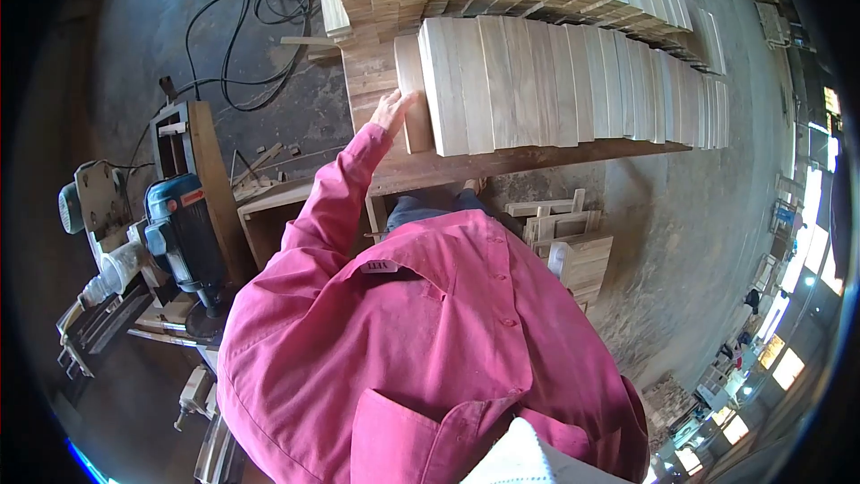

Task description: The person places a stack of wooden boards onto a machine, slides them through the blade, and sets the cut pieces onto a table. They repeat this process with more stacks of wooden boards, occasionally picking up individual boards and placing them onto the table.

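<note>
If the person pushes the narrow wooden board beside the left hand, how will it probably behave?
The narrow wooden board should stay stiff, since it looks straight and solid. It would likely slide, not roll, because its sides are flat. It seems unlikely to be slippery under the left hand, as its surface looks like bare, unvarnished wood.

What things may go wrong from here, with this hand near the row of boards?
The left hand touches a single board beside the row of boards, so fingers might get pinched if the boards shift. The row sits close to the near edge of the table; a push that way might tip some off. The loose cables on the floor could catch a foot.
</note>
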`<state>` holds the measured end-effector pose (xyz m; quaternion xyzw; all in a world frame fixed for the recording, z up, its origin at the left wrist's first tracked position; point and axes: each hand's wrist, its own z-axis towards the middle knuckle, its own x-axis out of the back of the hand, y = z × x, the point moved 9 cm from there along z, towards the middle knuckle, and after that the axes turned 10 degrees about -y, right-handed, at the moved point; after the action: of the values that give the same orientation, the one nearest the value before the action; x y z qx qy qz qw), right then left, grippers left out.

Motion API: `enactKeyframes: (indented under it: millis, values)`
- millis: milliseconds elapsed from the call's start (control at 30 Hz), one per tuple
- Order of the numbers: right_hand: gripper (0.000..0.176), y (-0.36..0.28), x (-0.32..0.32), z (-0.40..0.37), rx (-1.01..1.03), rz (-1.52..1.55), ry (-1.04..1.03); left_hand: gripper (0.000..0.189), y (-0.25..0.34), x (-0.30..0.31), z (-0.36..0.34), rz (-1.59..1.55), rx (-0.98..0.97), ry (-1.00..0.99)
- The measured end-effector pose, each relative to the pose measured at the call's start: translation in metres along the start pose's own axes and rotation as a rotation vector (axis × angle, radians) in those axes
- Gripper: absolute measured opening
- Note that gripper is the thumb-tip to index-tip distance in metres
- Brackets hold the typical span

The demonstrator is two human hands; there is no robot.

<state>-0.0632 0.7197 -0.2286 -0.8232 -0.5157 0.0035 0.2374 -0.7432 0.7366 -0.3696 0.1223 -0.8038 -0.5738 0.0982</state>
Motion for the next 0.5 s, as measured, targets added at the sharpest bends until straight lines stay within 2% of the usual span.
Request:
enactKeyframes:
  millis: [33, 67, 133, 167, 200, 233, 267, 300, 333, 367, 400, 433, 467, 500]
  values:
    - [0.087, 0.004, -0.002, 0.002, 0.005, 0.018, -0.009, 0.04, 0.015, 0.006, 0.001, 0.121, -0.048, 0.086]
    - [0.087, 0.002, -0.004, 0.005, 0.013, 0.037, -0.017, 0.04, 0.006, 0.002, 0.008, 0.129, -0.056, 0.08]
    - [0.087, 0.0, -0.009, 0.009, 0.033, 0.076, -0.031, 0.04, -0.044, 0.006, 0.022, -0.031, -0.171, 0.261]
    - [0.086, 0.001, -0.011, 0.014, 0.05, 0.102, -0.031, 0.042, -0.052, -0.001, 0.032, 0.13, -0.285, 0.229]
    - [0.086, 0.0, -0.009, 0.021, 0.078, 0.135, -0.013, 0.042, -0.061, -0.007, 0.027, 0.383, -0.644, 0.296]
    - [0.086, 0.0, 0.0, 0.03, 0.116, 0.176, 0.03, 0.058, -0.059, -0.004, 0.03, -0.338, -0.014, 0.145]
    - [0.086, 0.003, 0.011, 0.036, 0.157, 0.229, 0.089, 0.049, -0.006, -0.017, 0.014, -0.305, 0.1, 0.192]
    - [0.086, 0.005, 0.025, 0.039, 0.199, 0.286, 0.153, 0.058, -0.043, -0.039, 0.025, -0.9, 0.097, 0.077]
    - [0.086, 0.009, 0.038, 0.041, 0.239, 0.339, 0.212, 0.064, -0.058, -0.02, 0.034, -0.604, -0.053, 0.163]
    - [0.085, 0.012, 0.051, 0.044, 0.28, 0.388, 0.262, 0.079, -0.005, -0.048, -0.002, -0.964, 0.195, 0.06]
    - [0.085, 0.042, 0.065, 0.069, 0.324, 0.434, 0.303, 0.078, -0.035, -0.038, 0.009, -1.014, 0.225, 0.002]
    - [0.082, 0.024, 0.072, 0.057, 0.296, 0.467, 0.261, 0.075, -0.07, -0.012, 0.014, -0.805, 0.289, 0.113]
    - [0.082, 0.01, 0.084, 0.047, 0.331, 0.495, 0.299, 0.073, -0.009, -0.035, -0.006, -0.907, 0.202, 0.245]
    - [0.085, -0.017, 0.089, 0.035, 0.424, 0.506, 0.242, 0.073, -0.01, -0.028, -0.008, -0.746, 0.183, 0.3]
